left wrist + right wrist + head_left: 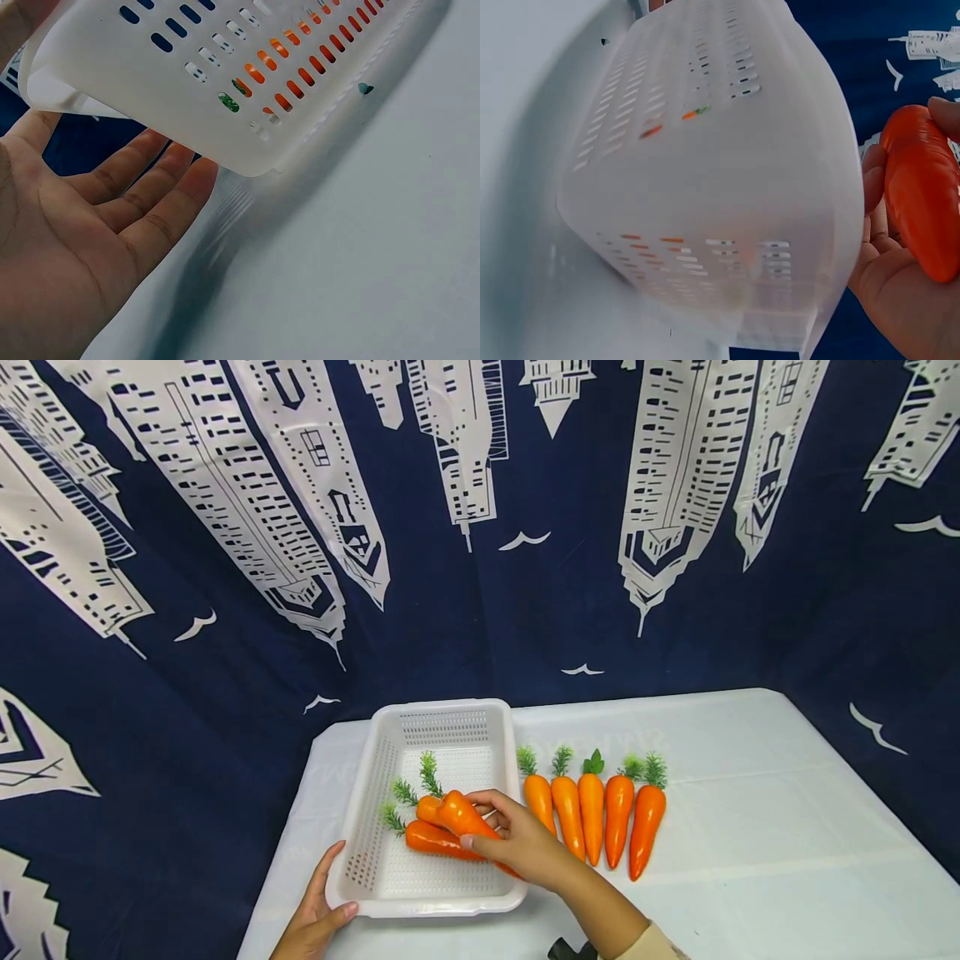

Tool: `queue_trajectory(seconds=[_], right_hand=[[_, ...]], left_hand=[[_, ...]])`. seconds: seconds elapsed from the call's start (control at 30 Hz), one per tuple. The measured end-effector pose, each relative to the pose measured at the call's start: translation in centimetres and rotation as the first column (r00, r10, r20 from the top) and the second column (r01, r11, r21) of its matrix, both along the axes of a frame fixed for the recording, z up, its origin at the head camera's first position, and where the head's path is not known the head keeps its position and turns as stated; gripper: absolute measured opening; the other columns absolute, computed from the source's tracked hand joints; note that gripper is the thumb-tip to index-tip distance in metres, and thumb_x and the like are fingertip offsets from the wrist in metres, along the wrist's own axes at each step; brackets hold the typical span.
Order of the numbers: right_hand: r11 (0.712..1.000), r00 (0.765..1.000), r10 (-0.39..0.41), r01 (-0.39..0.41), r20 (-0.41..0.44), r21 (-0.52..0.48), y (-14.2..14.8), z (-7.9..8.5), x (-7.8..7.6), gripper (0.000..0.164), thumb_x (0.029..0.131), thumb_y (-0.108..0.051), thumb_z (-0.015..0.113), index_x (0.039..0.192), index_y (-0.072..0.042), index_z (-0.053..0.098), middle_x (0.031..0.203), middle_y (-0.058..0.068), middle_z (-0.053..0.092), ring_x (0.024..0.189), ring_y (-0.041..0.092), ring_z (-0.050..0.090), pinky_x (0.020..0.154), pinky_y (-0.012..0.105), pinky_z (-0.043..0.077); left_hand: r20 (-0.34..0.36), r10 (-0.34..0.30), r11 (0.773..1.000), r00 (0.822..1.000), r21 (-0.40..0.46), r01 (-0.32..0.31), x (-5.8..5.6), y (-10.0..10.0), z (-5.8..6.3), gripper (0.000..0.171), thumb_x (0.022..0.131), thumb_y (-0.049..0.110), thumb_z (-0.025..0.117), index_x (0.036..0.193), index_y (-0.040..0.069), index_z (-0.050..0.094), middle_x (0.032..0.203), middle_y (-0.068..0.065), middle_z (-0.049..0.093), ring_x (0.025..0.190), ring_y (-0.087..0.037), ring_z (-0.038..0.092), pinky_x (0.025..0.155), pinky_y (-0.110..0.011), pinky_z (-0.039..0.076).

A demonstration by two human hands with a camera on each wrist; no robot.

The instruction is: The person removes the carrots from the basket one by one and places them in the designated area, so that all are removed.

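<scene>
A white plastic basket [427,906] with slotted walls stands on the table. My left hand [315,914] holds its near left corner, thumb at the front rim and index finger along the left side. In the left wrist view, the other fingers [169,225] reach the outside of the wall. Over the basket's right part, my right hand [528,843] grips an orange carrot [467,818], fingers on one side and thumb on the other. Beneath it lie another carrot [429,810], mostly hidden, and a redder carrot [438,842], their leafy tops pointing left.
Several carrots [592,818] lie in a row right of the basket, green tops away from me. The white table [787,827] extends further right. A dark blue cloth [480,635] with white buildings hangs behind. A black object [570,950] shows at the bottom edge.
</scene>
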State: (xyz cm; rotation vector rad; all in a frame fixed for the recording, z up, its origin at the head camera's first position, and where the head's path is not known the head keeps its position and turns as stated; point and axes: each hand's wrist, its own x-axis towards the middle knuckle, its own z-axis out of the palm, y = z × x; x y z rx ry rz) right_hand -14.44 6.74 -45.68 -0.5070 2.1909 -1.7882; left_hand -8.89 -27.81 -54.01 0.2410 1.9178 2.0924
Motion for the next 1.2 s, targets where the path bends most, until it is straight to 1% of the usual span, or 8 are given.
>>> queue_trajectory(seconds=[0.13,0.33,0.43,0.57,0.8,0.93,1.07,1.2], right_hand=[[1.000,0.999,-0.030,0.030,0.014,-0.010,0.5,-0.1,0.0,0.049,0.090,-0.029,0.078,0.134,-0.020,0.058,0.123,0.010,0.061,0.096,0.020,0.061,0.077,0.024,0.053],[0.997,0.997,-0.079,0.079,0.022,-0.013,1.4,-0.3,0.1,0.050,0.089,-0.029,0.078,0.134,-0.021,0.059,0.123,0.009,0.062,0.100,0.022,0.061,0.081,0.024,0.053],[0.995,0.995,-0.095,0.096,0.027,-0.022,1.8,-0.4,0.2,0.051,0.089,-0.028,0.078,0.135,-0.019,0.058,0.123,0.010,0.061,0.101,0.022,0.060,0.082,0.024,0.053],[0.990,0.990,-0.135,0.136,0.027,-0.022,2.3,-0.5,0.2,0.052,0.089,-0.027,0.078,0.136,-0.019,0.057,0.123,0.011,0.061,0.101,0.022,0.060,0.082,0.025,0.053],[0.971,0.971,-0.238,0.238,0.022,0.003,3.3,-1.0,0.2,0.054,0.087,-0.029,0.080,0.136,-0.024,0.058,0.127,0.006,0.062,0.102,0.021,0.059,0.084,0.023,0.051],[0.960,0.959,-0.280,0.280,0.048,-0.002,3.9,-1.4,0.1,0.055,0.086,-0.029,0.081,0.136,-0.025,0.058,0.126,0.007,0.061,0.101,0.022,0.058,0.078,0.025,0.053],[0.948,0.946,-0.318,0.318,0.066,-0.001,4.5,-1.8,0.1,0.058,0.085,-0.029,0.082,0.137,-0.024,0.057,0.127,0.007,0.060,0.099,0.022,0.058,0.073,0.026,0.054],[0.938,0.936,-0.346,0.347,0.063,-0.003,5.3,-2.2,0.1,0.059,0.086,-0.025,0.081,0.139,-0.022,0.055,0.130,0.008,0.058,0.100,0.021,0.059,0.077,0.026,0.054]], left_hand=[[0.000,0.003,1.000,1.000,-0.001,-0.003,0.0,0.0,0.0,0.091,0.098,0.002,0.055,0.162,0.023,-0.006,0.154,-0.005,-0.011,0.122,0.019,0.036,0.099,-0.014,0.040],[-0.003,-0.004,1.000,1.000,0.007,0.004,0.0,0.0,0.0,0.092,0.098,0.002,0.054,0.162,0.023,-0.007,0.155,-0.007,-0.013,0.122,0.020,0.036,0.099,-0.014,0.040],[-0.003,-0.005,1.000,1.000,0.009,0.005,0.0,0.0,0.0,0.092,0.098,0.001,0.054,0.162,0.024,-0.007,0.155,-0.009,-0.015,0.122,0.020,0.036,0.099,-0.014,0.040],[-0.012,-0.007,1.000,1.000,0.012,0.007,0.0,-0.1,-0.1,0.092,0.098,0.001,0.054,0.162,0.023,-0.007,0.155,-0.009,-0.016,0.122,0.020,0.035,0.099,-0.014,0.040],[-0.022,-0.012,1.000,1.000,0.013,0.012,0.0,-0.1,-0.2,0.091,0.098,0.001,0.054,0.162,0.022,-0.007,0.155,-0.008,-0.016,0.124,0.019,0.035,0.099,-0.014,0.040],[-0.023,-0.011,1.000,1.000,0.013,0.012,0.0,0.0,-0.1,0.091,0.098,0.001,0.054,0.162,0.022,-0.007,0.156,-0.009,-0.016,0.124,0.019,0.035,0.099,-0.013,0.040],[-0.025,-0.009,1.000,1.000,0.014,0.009,0.0,0.0,0.0,0.090,0.098,0.001,0.054,0.162,0.021,-0.006,0.155,-0.007,-0.014,0.124,0.018,0.036,0.100,-0.013,0.040],[-0.027,-0.005,1.000,1.000,0.009,0.005,0.1,0.0,0.1,0.090,0.098,0.001,0.053,0.162,0.021,-0.006,0.155,-0.008,-0.014,0.124,0.019,0.036,0.100,-0.013,0.040]])
